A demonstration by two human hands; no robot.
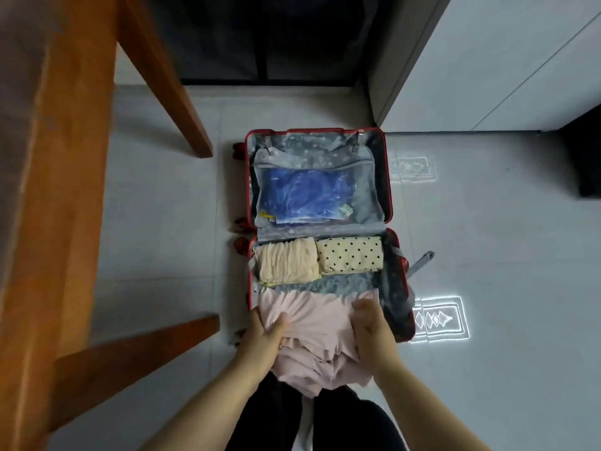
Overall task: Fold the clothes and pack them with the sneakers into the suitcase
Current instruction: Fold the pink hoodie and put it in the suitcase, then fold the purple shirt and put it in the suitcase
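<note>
Both hands grasp a bunched pink garment [315, 317]: the left hand [265, 333] curls round its left edge, the right hand [370, 327] round its right. The garment lies partly in the near half of the open suitcase [388, 177] and spills over its near rim. Beyond it, in the same half, a folded cream cloth [286, 260] lies on the left, touching a dotted cloth [349, 253] on the right. The far half holds a blue bag [302, 193] behind mesh. A wooden table [162, 70] stands to the left.

Clenched left hand [264, 333] and right hand [370, 324], side by side.
</note>
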